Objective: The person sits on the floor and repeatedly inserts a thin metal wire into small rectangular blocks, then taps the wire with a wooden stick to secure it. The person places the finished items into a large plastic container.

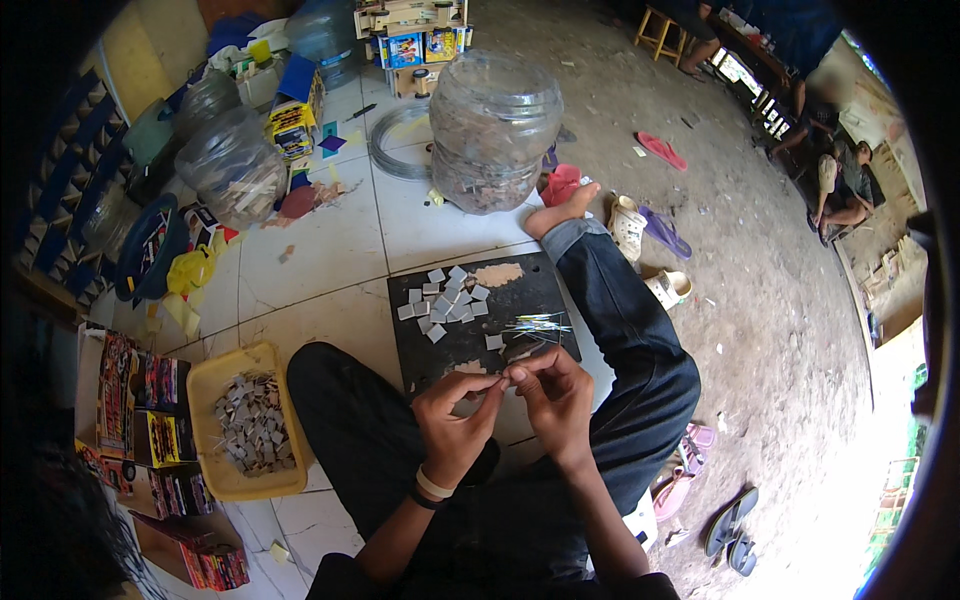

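Above the near edge of a black board (415, 350), my left hand (455, 415) and my right hand (558, 405) meet fingertip to fingertip. Both are closed in a pinch. Whatever lies between the fingertips is too small to make out. On the board, small grey square pieces (447, 308) are scattered at the left and middle. A loose bundle of thin, light-coloured sticks (540, 323) rests at the right, just beyond my right hand. One grey square (494, 342) sits apart, close to the fingers. Tan powder (498, 274) forms a patch at the board's far side.
My crossed legs (640, 350) flank the board. To the left stands a yellow tray (205, 385) of similar squares, beside boxes of colourful packs (165, 440). Large see-through plastic containers (495, 120) stand farther off. Sandals (660, 232) lie at the right; people (850, 190) sit far right.
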The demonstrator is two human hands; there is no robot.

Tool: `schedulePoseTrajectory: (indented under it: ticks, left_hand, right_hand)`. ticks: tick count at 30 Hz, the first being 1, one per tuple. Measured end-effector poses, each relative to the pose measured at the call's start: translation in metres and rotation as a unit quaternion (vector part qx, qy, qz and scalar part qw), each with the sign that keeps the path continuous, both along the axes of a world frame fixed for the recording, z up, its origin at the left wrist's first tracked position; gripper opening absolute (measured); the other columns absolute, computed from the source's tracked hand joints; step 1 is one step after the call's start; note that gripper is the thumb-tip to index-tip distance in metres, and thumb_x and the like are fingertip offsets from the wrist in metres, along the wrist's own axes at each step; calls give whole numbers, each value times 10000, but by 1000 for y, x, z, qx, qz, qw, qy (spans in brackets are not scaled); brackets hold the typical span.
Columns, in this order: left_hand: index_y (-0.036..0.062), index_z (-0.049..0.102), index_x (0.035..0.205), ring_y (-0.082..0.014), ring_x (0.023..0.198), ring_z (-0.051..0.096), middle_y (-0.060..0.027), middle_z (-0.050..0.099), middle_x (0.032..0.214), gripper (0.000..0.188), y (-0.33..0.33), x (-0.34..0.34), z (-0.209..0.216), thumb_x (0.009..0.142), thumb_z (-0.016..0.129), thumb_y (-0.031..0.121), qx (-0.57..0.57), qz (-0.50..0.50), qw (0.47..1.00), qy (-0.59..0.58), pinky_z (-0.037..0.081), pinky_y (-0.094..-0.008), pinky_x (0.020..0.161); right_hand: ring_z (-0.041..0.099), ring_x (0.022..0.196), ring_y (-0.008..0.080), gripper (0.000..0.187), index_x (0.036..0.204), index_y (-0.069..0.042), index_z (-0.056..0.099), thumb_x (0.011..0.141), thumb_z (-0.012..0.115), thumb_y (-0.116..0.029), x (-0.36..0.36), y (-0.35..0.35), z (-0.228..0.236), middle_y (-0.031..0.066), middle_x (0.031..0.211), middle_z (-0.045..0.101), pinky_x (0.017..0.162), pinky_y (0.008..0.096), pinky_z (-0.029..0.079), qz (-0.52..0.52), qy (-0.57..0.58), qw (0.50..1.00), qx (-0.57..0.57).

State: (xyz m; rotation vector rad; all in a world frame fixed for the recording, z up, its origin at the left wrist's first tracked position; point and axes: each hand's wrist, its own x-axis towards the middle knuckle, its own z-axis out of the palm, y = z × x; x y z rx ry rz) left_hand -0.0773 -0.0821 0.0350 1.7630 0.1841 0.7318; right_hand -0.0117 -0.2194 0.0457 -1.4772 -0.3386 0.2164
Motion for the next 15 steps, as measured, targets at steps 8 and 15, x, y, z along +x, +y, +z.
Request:
schedulePoseTrajectory:
  ticks: [8, 15]
  left_hand:
    - [-33, 817, 982, -143, 830, 764, -106, 812, 937, 110, 4, -7, 0, 888, 873, -42, -25, 5, 1000, -9, 579, -272, 743]
    - [-36, 800, 1014, -147, 889, 769, -103, 804, 966, 92, 14, -11, -10, 933, 844, -38, -28, -33, 999, -2, 594, -276, 791]
  right_hand:
    - [751, 963, 148, 68, 1037, 41, 678, 1044, 741, 18, -18, 11, -1, 117, 996, 793, 912, 309, 608, -42, -4, 998, 43]
    - [732, 953, 148, 87, 1067, 15, 686, 1075, 732, -58, -24, 9, -7, 117, 1055, 786, 910, 325, 595, -29, 52, 997, 58]
